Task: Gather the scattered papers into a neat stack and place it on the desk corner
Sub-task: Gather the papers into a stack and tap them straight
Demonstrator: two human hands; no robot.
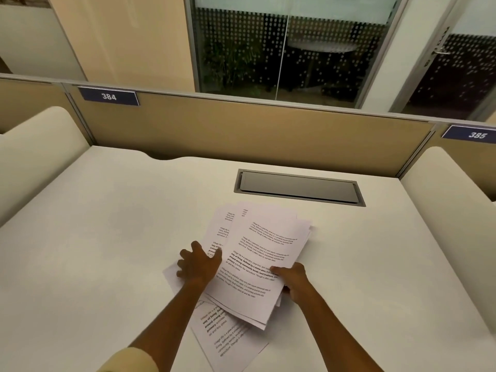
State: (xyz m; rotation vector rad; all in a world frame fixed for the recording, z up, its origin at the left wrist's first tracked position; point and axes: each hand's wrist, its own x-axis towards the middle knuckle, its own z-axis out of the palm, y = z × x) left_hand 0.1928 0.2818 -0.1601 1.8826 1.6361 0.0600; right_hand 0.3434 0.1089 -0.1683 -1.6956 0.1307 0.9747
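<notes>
Several printed white papers (257,253) lie fanned and overlapping in the middle of the white desk (107,237). My right hand (294,281) grips the right edge of the upper bundle, thumb on top, lifting it slightly. My left hand (197,264) lies flat with fingers spread on the left side of the pile, pressing on lower sheets. One sheet (228,342) sticks out toward me under the bundle, between my forearms. A corner of another sheet (169,275) shows left of my left hand.
A grey cable hatch (299,187) is set into the desk behind the papers. A tan divider panel (241,130) with labels 384 and 385 closes the back. Cream side partitions (35,157) (451,210) bound the desk left and right.
</notes>
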